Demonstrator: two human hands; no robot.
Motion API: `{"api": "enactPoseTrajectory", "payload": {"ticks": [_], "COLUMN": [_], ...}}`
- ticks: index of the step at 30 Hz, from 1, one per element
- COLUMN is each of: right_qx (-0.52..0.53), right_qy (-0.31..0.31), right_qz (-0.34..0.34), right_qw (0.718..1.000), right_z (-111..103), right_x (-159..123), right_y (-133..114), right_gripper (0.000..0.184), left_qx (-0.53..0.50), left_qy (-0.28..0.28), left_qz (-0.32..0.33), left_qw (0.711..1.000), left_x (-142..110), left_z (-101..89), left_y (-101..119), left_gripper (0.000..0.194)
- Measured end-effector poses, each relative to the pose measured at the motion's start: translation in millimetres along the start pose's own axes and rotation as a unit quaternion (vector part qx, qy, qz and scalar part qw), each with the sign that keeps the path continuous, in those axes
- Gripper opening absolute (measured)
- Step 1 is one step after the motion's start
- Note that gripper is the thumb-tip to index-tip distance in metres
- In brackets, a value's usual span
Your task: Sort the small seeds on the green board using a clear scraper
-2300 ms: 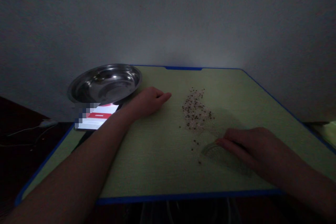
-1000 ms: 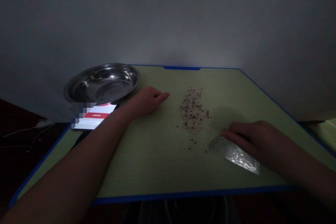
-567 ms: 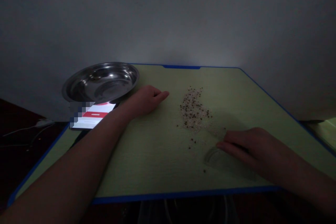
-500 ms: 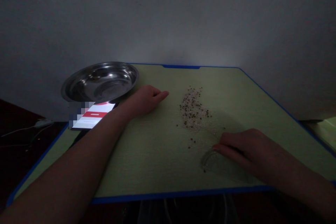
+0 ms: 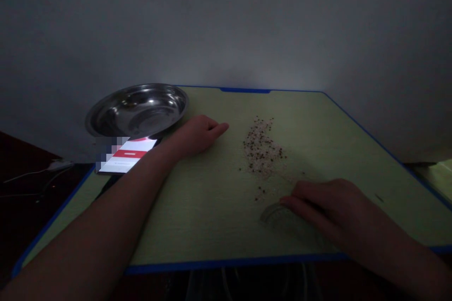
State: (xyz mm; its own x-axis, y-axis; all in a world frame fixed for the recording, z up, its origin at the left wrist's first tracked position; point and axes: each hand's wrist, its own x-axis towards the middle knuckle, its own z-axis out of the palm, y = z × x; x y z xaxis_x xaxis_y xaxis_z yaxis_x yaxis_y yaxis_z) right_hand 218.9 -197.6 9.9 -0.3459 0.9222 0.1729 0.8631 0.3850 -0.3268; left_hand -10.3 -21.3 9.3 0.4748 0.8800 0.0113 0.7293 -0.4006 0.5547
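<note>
A loose pile of pale, rice-like grains mixed with small dark seeds [image 5: 263,148] lies on the light green table [image 5: 212,216]. My right hand [image 5: 325,202], right of and nearer than the pile, pinches a clear curved sheet with tick marks, which looks like a protractor [image 5: 273,216]. Its curved edge points left over the tabletop, and the rest is faint or under the hand. Left of the pile rests my left hand [image 5: 201,134], loosely curled with the thumb pointing right. Nothing shows in it, and it stays apart from the grains.
A wide steel basin [image 5: 141,113] stands at the back left. In front of it, a phone with a lit screen [image 5: 129,155] lies partly behind my left forearm. The table has a blue rim [image 5: 226,263], and a wall [image 5: 226,23] rises behind it.
My right hand has shifted slightly left with the protractor. A small dark sliver now shows on the table beyond the right wrist. My left hand keeps its place.
</note>
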Motion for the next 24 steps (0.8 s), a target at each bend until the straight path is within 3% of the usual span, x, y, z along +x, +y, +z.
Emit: {"api": "enactPoseTrajectory", "payload": {"ticks": [5, 11, 18, 24], "right_qx": [-0.079, -0.143, -0.132, -0.079], "right_qy": [0.039, 0.054, 0.020, 0.005], "right_qz": [0.004, 0.039, -0.004, -0.047], "right_qw": [0.996, 0.987, 0.991, 0.996], "right_z": [8, -3, -7, -10], "right_x": [2, 4, 21, 12], "right_y": [6, 32, 25, 27], "right_gripper": [0.046, 0.049, 0.046, 0.051], "left_qx": [-0.003, -0.013, -0.008, 0.009], "left_qy": [0.000, -0.006, 0.002, -0.009], "left_qz": [0.001, 0.007, -0.006, 0.010], "left_qw": [1.000, 1.000, 1.000, 1.000], "left_x": [0, 0, 0, 1], "left_z": [0.5, -0.3, -0.1, -0.2], "left_y": [-2, -1, -1, -1], "left_gripper": [0.053, 0.052, 0.051, 0.052]}}
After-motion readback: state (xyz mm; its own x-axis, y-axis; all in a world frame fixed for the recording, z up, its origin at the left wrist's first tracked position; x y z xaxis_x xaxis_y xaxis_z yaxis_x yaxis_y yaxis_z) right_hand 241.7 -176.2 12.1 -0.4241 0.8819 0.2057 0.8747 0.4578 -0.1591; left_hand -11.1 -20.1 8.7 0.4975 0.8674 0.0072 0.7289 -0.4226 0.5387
